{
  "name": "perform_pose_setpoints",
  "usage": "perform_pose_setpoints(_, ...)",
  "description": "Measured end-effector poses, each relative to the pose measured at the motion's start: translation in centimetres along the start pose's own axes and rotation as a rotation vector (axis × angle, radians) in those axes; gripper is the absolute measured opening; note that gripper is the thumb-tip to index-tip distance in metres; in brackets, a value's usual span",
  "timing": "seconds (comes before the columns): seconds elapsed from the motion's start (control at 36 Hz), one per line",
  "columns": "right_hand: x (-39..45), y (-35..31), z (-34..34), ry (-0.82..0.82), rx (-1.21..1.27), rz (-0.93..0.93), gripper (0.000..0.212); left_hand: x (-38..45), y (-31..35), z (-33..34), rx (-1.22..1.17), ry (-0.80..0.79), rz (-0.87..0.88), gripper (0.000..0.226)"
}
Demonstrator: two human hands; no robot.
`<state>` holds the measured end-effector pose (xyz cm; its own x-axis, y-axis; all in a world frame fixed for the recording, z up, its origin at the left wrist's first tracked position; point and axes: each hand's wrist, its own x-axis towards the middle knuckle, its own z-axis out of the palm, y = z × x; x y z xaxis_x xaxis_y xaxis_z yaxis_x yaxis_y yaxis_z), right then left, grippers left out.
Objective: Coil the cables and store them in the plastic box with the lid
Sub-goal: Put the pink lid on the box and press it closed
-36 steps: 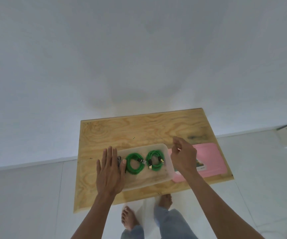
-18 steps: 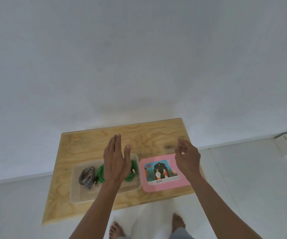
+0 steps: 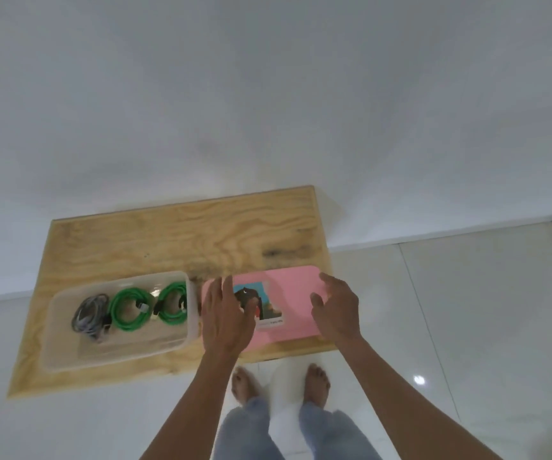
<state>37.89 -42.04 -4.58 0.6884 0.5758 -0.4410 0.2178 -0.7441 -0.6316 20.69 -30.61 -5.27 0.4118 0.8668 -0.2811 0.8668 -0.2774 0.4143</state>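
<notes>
A clear plastic box (image 3: pixel 69 356) stands uncovered on the left part of the wooden table (image 3: pixel 181 234). Inside it lie a grey coiled cable (image 3: pixel 89 316) and two green coiled cables (image 3: pixel 128 310) (image 3: pixel 171 303) side by side. A pink lid (image 3: pixel 296 293) with a picture sticker lies flat on the table to the right of the box. My left hand (image 3: pixel 226 318) hovers over the lid's left end, fingers spread. My right hand (image 3: pixel 337 310) is over the lid's right end, fingers apart. Neither hand holds anything.
The table is small and low, against a white wall. White tiled floor (image 3: pixel 467 327) surrounds it. My bare feet (image 3: pixel 316 381) and jeans show just below the table's front edge.
My left hand has left the box and moved right over the lid. My right hand has opened and come down over the lid's right end. The camera view has shifted.
</notes>
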Motion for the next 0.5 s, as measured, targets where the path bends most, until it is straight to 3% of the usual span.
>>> perform_pose_setpoints(0.11,0.5,1.9,1.6,-0.062,-0.203,-0.029,0.067,0.1,-1.3,2.1,0.143,-0.115,-0.084,0.081)
perform_pose_setpoints(0.22,1.0,3.7,2.7,-0.093,-0.286,-0.09,0.079,0.4,-1.2,3.5,0.155,-0.101,-0.062,0.088)
perform_pose_setpoints(0.5,2.9,5.5,2.7,-0.06,-0.157,-0.108,0.07,1.4,0.3,5.2,0.036,-0.05,-0.156,0.108)
